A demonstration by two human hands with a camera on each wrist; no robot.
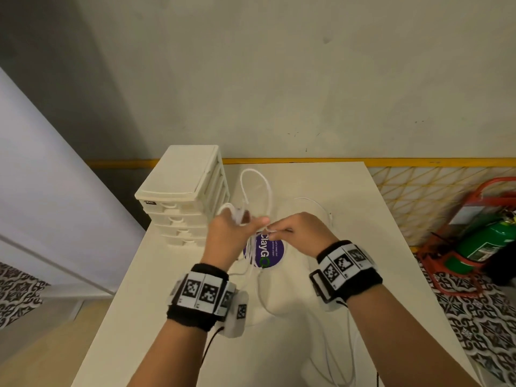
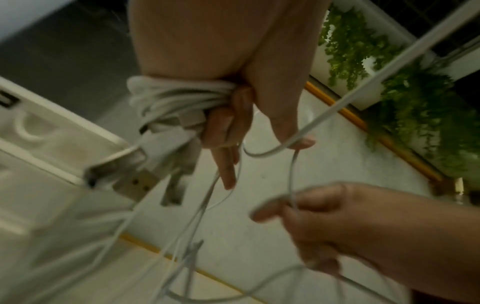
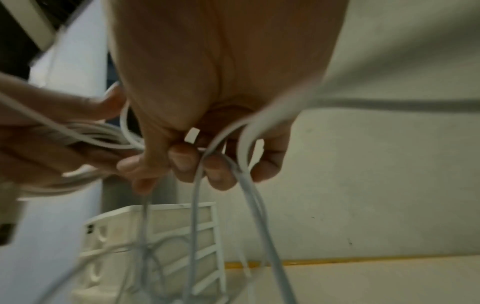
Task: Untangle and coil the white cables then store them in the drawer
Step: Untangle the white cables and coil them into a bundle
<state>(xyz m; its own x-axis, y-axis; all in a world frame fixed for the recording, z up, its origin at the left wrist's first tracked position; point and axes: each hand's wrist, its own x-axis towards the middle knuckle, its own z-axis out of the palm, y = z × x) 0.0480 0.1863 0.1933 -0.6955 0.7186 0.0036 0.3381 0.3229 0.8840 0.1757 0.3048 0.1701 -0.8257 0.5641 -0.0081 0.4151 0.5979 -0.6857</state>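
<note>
Above table centre, over the purple sticker: both hands raised, working one tangle of white cables.

Cables, held part: white cables (image 1: 252, 219), bundle w/ connector plugs, clamped in left hand; loops stick up past the fist toward the far edge of the table (image 1: 377, 247).
Cables, loose part: strands hang from the hands to the table top, trail toward the near edge; one thin strand arcs toward the right edge.
Key relation: thin strand runs left thumb to right fingers, roughly left-right, short span, hands nearly touching. Bundle long axis approx. crosswise in left palm.
Drawer unit: white mini drawer chest (image 1: 181, 196), far left corner of table, just left of and beyond left hand; all drawers look closed. Left hand is the nearer one.
Left hand (image 1: 226, 236): fingers curled tight round bundle; thumb hooks the thin strand (left-wrist view).
Right hand (image 1: 301, 230): fingers curled, pinching thin strand loop at fingertips (image 3: 182, 160); several strands drape over and below them.
Sticker: purple round sticker (image 1: 276, 251), table centre, partly under the hanging strands.
Stage (est.): untangling ongoing; coil not formed, nothing stored.
Next move (est.): right hand draws strand away from left to free it; snag risk at hanging plugs.
</note>
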